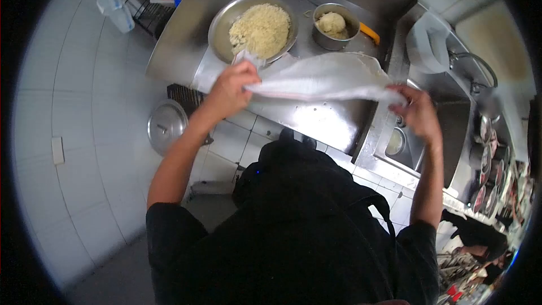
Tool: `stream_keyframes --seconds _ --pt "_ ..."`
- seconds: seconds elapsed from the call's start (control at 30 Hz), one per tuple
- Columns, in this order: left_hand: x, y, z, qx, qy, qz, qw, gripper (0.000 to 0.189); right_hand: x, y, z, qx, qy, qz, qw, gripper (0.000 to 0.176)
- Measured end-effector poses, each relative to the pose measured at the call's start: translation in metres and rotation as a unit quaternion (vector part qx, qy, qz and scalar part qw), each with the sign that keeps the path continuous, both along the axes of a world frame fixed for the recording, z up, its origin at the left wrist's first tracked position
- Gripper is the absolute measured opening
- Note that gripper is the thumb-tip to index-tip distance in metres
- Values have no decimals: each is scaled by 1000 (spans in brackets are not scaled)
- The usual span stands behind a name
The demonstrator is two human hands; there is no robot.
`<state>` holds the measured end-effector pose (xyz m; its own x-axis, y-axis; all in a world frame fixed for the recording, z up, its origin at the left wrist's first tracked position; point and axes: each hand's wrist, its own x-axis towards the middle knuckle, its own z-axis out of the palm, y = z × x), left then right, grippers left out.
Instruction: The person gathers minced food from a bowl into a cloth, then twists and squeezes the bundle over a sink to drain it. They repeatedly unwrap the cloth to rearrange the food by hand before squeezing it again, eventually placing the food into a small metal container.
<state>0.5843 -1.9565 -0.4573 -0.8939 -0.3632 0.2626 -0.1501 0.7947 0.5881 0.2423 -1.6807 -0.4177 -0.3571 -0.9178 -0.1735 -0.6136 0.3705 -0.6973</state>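
A white cloth (pixel 327 76) is stretched between my two hands above the steel counter (pixel 333 121). My left hand (pixel 232 87) pinches one end, close to the near rim of a wide steel bowl (pixel 217 28). Pale, crumbly grated food (pixel 261 29) fills much of that bowl. At the other end, my right hand (pixel 416 112) grips the cloth near the sink's edge; it is slightly blurred. Behind the cloth stands a steel saucepan (pixel 333 40) with an orange handle (pixel 370 34), and a pale lump (pixel 332 24) sits inside it.
To the right is a sink (pixel 451 135) with a round container (pixel 396 141) in its near basin. A grey plastic tub (pixel 428 42) stands behind it. A metal lid (pixel 167 127) is at lower left, beside the white tiled wall (pixel 73 107). Several pots (pixel 480 158) line the far right.
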Motion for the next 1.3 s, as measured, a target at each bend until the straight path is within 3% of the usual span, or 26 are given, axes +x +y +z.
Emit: stream_keyframes --seconds 0.03,0.1,0.13,0.17,0.2,0.3,0.47,0.53,0.6,0.8,0.9,1.0,1.2,1.3 --pt "13 12 -23 -33 -32 10 999 23 4 10 -37 -14 21 61 998 47" --pt "42 29 -87 -61 -102 11 993 23 31 21 -92 61 82 155 983 42" --pt "55 36 -119 -60 -155 29 986 27 43 26 -125 125 49 176 975 42" --pt "67 41 -148 -60 -208 45 975 30 53 25 -143 238 128 253 929 45" --pt "68 46 -155 -60 -259 58 962 33 67 21 -136 199 157 234 938 37" --pt "54 59 -158 -50 -234 115 964 38 63 -11 -146 169 150 189 956 27" --pt "-15 44 -171 -28 -140 170 975 43 24 -69 -200 -24 143 43 988 26" --pt "-39 31 -182 -34 -133 186 973 45 1 -99 -188 -4 172 -83 982 27" --pt "-52 22 -197 -41 -161 218 962 48 -38 -125 -211 -28 159 -167 973 28" --pt "-64 5 -228 -108 -120 258 953 50 -78 -169 -241 -35 297 -105 948 33" --pt "-67 20 -210 -131 -107 269 948 47 -81 -176 -253 12 357 -19 934 29" --pt "-70 30 -203 -90 -126 245 957 43 -81 -175 -260 43 304 -36 951 22" --pt "-92 -9 -224 -98 -111 209 967 49 -80 -172 -268 4 334 -127 934 14" --pt "-93 -21 -228 -70 -115 195 972 56 -86 -165 -253 36 280 -238 929 17"
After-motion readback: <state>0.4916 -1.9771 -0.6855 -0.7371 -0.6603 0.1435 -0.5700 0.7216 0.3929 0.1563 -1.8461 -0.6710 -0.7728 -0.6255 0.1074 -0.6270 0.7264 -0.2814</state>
